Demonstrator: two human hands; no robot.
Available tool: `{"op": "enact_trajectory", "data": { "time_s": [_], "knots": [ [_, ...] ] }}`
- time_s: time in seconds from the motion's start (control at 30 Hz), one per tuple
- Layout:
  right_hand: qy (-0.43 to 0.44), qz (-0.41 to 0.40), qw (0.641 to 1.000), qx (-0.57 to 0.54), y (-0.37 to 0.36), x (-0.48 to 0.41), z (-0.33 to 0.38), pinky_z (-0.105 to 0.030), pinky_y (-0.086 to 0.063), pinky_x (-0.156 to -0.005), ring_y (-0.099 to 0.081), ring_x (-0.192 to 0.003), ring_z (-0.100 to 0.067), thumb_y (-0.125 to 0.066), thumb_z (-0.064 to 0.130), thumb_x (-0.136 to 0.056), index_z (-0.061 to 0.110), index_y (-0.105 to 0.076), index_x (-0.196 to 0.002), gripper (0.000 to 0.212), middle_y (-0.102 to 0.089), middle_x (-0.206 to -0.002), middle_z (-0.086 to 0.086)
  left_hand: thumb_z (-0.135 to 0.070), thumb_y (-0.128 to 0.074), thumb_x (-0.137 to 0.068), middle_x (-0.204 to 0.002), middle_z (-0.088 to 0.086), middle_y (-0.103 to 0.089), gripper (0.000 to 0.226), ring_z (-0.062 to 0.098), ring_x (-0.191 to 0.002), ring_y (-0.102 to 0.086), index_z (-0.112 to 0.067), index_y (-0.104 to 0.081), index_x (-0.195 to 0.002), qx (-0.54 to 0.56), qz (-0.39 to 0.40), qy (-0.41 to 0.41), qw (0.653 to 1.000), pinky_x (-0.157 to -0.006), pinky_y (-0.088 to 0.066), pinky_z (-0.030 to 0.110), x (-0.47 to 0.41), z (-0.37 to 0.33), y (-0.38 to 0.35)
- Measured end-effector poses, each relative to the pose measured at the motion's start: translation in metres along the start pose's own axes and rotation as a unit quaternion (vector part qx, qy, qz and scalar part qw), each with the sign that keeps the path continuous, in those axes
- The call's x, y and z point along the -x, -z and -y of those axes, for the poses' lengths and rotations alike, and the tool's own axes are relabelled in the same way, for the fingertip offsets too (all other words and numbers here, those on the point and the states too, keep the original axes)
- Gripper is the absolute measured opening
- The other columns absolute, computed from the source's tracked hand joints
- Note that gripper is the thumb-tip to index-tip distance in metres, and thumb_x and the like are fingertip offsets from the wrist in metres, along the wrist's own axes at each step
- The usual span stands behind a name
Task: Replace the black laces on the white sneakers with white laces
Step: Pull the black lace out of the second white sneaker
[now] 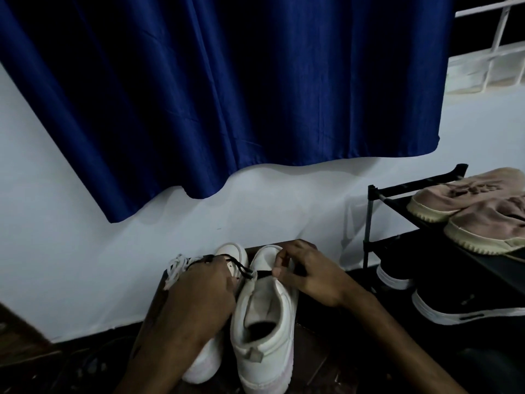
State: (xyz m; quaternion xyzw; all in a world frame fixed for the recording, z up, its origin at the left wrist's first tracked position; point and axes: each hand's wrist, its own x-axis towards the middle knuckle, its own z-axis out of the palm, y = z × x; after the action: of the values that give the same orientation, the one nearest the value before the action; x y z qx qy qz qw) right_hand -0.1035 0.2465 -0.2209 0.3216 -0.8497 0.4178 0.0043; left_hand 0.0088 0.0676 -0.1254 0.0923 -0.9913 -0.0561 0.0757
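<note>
Now | left hand (199,285) grips left sneaker (234,251) | right hand (309,274) pinches black lace (245,272) | rack (369,223) holds pink shoes (466,200)

The curtain (227,95) was a deep, dark blue, all one colour with no pattern. The wall (71,251) was a pale bluish white. The right sneaker (264,322) was white, with a small grey tab at its heel and a little pink on its sole. The left sneaker (233,253) was white too. The black lace (244,270) was plain black, and the white laces (177,265) were plain white. The table (312,356) was dark brown. The shoe rack (372,223) was black. The top shoes (468,194) were dusty pink with cream soles. The lower shoes (468,305) were black with white soles. The window bars (500,24) were white.
</note>
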Motion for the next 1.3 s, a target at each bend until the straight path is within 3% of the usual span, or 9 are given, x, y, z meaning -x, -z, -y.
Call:
{"op": "enact_trajectory", "data": {
  "time_s": [0.2, 0.27, 0.4, 0.53, 0.73, 0.83, 0.93, 1.07, 1.3],
  "knots": [
    [-0.015, -0.017, 1.000, 0.012, -0.001, -0.001, 0.002, -0.028, -0.046, -0.085, -0.050, -0.100, -0.004, -0.048, 0.070, -0.080, 0.035, -0.060, -0.092, 0.039, -0.055, -0.096, 0.017, -0.073, -0.043, -0.084, -0.094, -0.005, -0.067, 0.050, 0.016, -0.091, -0.062, -0.027, -0.056, -0.097, 0.069, 0.013, -0.003, 0.998, -0.077, -0.046, 0.032, 0.006, -0.012, -0.011],
    [-0.009, -0.029, 0.999, 0.019, 0.001, -0.001, 0.008, -0.030, -0.048, -0.081, -0.053, -0.093, -0.006, -0.051, 0.068, -0.079, 0.034, -0.059, -0.092, 0.037, -0.054, -0.092, 0.015, -0.071, -0.051, -0.082, -0.088, -0.008, -0.067, 0.047, 0.012, -0.087, -0.062, -0.025, -0.059, -0.091, 0.138, 0.037, 0.003, 0.990, -0.075, -0.047, 0.032, 0.005, -0.013, -0.018],
    [0.019, -0.008, 1.000, -0.008, 0.011, -0.002, 0.028, -0.024, -0.049, -0.073, -0.060, -0.079, -0.007, -0.064, 0.034, -0.080, 0.033, -0.065, -0.086, 0.006, -0.057, -0.090, 0.013, -0.042, -0.065, -0.080, -0.082, -0.007, -0.065, 0.019, 0.012, -0.068, -0.065, -0.026, -0.056, -0.087, 0.311, 0.036, 0.033, 0.949, -0.063, -0.056, 0.039, 0.018, -0.008, -0.036],
    [-0.011, 0.055, 0.998, 0.021, 0.017, -0.005, 0.040, -0.017, -0.042, -0.073, -0.057, -0.083, -0.003, -0.066, 0.023, -0.083, 0.030, -0.074, -0.087, 0.012, -0.063, -0.094, 0.011, -0.036, -0.065, -0.077, -0.101, -0.013, -0.052, 0.029, 0.012, -0.094, -0.054, -0.031, -0.046, -0.098, 0.337, -0.026, 0.054, 0.940, -0.080, -0.043, 0.029, 0.033, -0.010, -0.061],
    [-0.019, 0.139, 0.976, 0.167, 0.020, -0.019, 0.071, -0.021, -0.047, -0.080, -0.058, -0.088, -0.005, -0.060, 0.026, -0.080, 0.035, -0.072, -0.096, 0.022, -0.060, -0.097, 0.012, -0.050, -0.057, -0.068, -0.084, -0.011, -0.064, 0.030, 0.003, -0.082, -0.059, -0.028, -0.054, -0.087, 0.561, -0.163, 0.084, 0.807, -0.068, -0.041, 0.016, 0.044, -0.016, -0.090],
    [-0.030, 0.131, 0.969, 0.205, 0.015, -0.020, 0.081, -0.032, -0.052, -0.083, -0.061, -0.090, -0.008, -0.057, 0.034, -0.073, 0.033, -0.072, -0.091, 0.023, -0.061, -0.093, 0.015, -0.044, -0.058, -0.078, -0.090, -0.001, -0.067, 0.032, 0.014, -0.088, -0.064, -0.020, -0.057, -0.099, 0.612, -0.167, 0.031, 0.772, -0.078, -0.049, 0.028, 0.050, -0.013, -0.100],
    [-0.028, 0.117, 0.968, 0.219, 0.012, -0.021, 0.086, -0.027, -0.052, -0.080, -0.063, -0.086, -0.007, -0.061, 0.020, -0.073, 0.026, -0.072, -0.083, 0.016, -0.064, -0.086, 0.014, -0.045, -0.057, -0.083, -0.100, -0.001, -0.066, 0.037, 0.018, -0.098, -0.063, -0.017, -0.055, -0.108, 0.607, -0.161, -0.005, 0.779, -0.083, -0.049, 0.039, 0.048, -0.010, -0.105],
    [-0.031, 0.104, 0.951, 0.289, -0.001, -0.020, 0.090, -0.028, -0.053, -0.076, -0.063, -0.087, -0.013, -0.060, 0.013, -0.073, 0.024, -0.072, -0.083, 0.019, -0.067, -0.092, 0.007, -0.044, -0.055, -0.084, -0.107, -0.008, -0.063, 0.033, 0.015, -0.105, -0.060, -0.025, -0.056, -0.111, 0.587, -0.181, -0.017, 0.789, -0.086, -0.049, 0.037, 0.045, -0.007, -0.110],
    [-0.087, 0.230, 0.952, 0.183, 0.036, -0.028, 0.090, -0.008, -0.037, -0.069, -0.052, -0.077, 0.006, -0.068, 0.017, -0.083, 0.021, -0.067, -0.083, 0.004, -0.054, -0.090, 0.012, -0.037, -0.050, -0.086, -0.111, -0.013, -0.056, 0.034, 0.001, -0.110, -0.056, -0.039, -0.061, -0.118, 0.538, -0.216, -0.053, 0.813, -0.090, -0.039, 0.010, 0.042, -0.006, -0.107]
  ]
}}
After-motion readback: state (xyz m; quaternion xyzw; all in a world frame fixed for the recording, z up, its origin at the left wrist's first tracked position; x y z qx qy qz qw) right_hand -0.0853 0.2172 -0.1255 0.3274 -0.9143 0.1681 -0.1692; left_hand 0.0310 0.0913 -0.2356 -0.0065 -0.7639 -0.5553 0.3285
